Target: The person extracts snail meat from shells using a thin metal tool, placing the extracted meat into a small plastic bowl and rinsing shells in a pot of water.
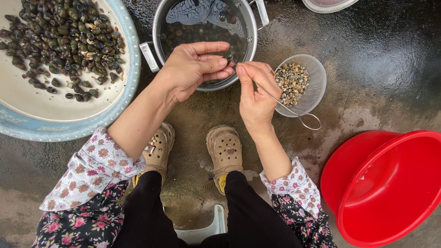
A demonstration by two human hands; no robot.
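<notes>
While both hands pinch, left (190, 69) grips a small dark snail (228, 62), right (255, 96) a wire pick (289, 108).

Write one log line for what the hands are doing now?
left hand: pinches snail | right hand: holds wire pick at snail | below: steel pot | right: clear bowl

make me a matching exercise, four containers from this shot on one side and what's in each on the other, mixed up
Containers:
1. wide pale basin with blue rim
2. steel pot
3. small clear bowl
4. red plastic basin

Contents:
A. water with dark snails at the bottom
B. nothing visible inside
C. heap of dark snails
D. pale speckled snail bits

Pairs: 1-C, 2-A, 3-D, 4-B
</notes>
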